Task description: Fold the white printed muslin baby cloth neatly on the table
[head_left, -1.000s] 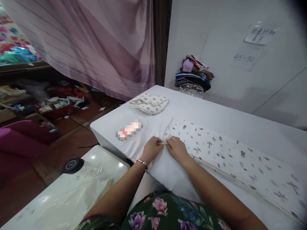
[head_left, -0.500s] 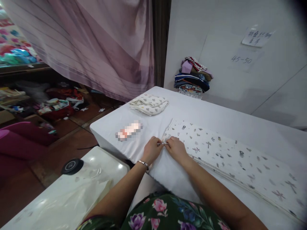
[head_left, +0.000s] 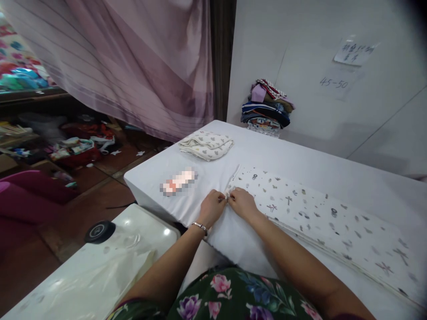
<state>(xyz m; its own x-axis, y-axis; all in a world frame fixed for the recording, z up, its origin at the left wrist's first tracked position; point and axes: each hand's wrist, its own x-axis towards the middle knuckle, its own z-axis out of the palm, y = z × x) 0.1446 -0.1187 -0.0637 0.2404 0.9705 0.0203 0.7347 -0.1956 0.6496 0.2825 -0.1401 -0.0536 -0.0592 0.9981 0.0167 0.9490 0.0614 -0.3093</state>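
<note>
A long white cloth with small grey prints (head_left: 310, 213) lies flat along the white table (head_left: 300, 164), stacked in several layers. My left hand (head_left: 211, 208) and my right hand (head_left: 242, 203) meet at its near left corner, both pinched shut on the cloth's edge, fingertips almost touching. A thin bracelet circles my left wrist.
A folded cream cloth with grey prints (head_left: 206, 145) sits at the table's far left. A pile of folded coloured fabrics (head_left: 267, 108) stands against the wall. A small blurred object (head_left: 179, 181) lies left of my hands. A white machine surface (head_left: 100, 262) sits below left; a pink curtain (head_left: 133, 62) hangs behind.
Both hands stay pinched at the cloth's corner; only a slight shift of the fingers and the view.
</note>
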